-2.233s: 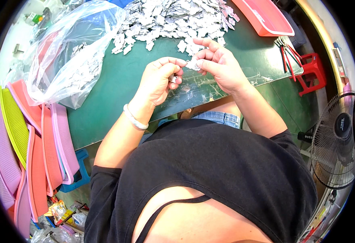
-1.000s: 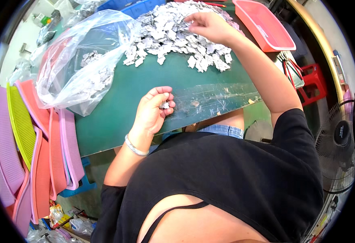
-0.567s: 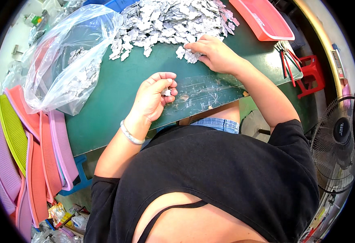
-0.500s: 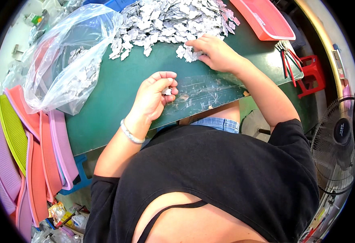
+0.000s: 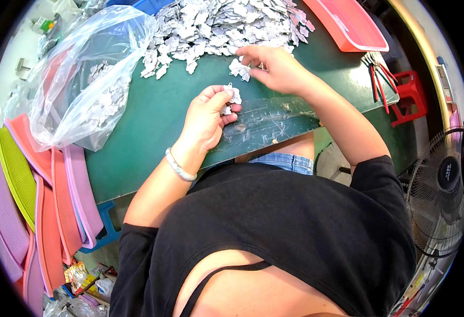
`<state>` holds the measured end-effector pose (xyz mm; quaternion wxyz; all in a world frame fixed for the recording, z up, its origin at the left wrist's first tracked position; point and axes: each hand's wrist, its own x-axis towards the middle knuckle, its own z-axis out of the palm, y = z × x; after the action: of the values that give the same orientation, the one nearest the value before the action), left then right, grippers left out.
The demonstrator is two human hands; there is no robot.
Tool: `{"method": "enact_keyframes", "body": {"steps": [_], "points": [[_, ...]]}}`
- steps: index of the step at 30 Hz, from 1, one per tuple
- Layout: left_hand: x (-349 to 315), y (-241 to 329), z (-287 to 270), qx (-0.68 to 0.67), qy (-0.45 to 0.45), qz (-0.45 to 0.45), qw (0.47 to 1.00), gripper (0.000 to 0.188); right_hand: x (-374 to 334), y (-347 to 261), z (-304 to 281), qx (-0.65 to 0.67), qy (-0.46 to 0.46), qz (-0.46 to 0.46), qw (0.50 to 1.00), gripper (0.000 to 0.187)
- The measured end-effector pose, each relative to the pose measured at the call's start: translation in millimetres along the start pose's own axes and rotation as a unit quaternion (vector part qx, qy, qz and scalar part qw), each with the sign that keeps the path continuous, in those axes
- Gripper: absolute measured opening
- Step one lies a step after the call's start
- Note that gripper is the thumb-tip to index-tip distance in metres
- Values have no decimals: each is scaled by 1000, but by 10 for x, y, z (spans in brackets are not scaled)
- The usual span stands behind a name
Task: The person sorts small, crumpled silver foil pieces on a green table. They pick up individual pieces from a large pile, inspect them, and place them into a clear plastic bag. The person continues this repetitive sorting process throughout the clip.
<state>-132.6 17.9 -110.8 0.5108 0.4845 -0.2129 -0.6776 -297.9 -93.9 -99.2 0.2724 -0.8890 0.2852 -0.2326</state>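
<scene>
Left hand (image 5: 203,119): curled; a flat piece (image 5: 235,96) is pinched under the thumb, another is partly enclosed by the lower fingers.
Pinched piece: silvery, irregularly edged, small-looped.
Right hand (image 5: 278,70): half curled beside loose pieces (image 5: 239,70); whether anything is grasped cannot be told.
Heap (image 5: 216,29): silvery, spread on the green table (image 5: 158,121).

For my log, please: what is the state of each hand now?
Left hand: closed, holding silvery pieces.
Right hand: at loose pieces; whether gripping cannot be told.
</scene>
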Motion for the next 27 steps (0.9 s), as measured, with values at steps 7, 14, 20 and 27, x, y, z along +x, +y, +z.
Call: {"method": "enact_keyframes", "body": {"steps": [7, 14, 20, 27], "points": [[-41, 84, 11, -7, 21, -10, 1000, 14, -15, -33, 4, -195, -48, -125, 972, 42], [-10, 76, 25, -46, 3, 10, 999, 25, -12, -119, 13, 192, -50, 61, 978, 36], [6, 69, 29, -31, 10, 27, 999, 13, 19, -217, 23, 290, -93, 94, 948, 41], [-9, 78, -15, -23, 17, 10, 1000, 8, 158, 50, 147, -189, -26, -123, 974, 43]]}}
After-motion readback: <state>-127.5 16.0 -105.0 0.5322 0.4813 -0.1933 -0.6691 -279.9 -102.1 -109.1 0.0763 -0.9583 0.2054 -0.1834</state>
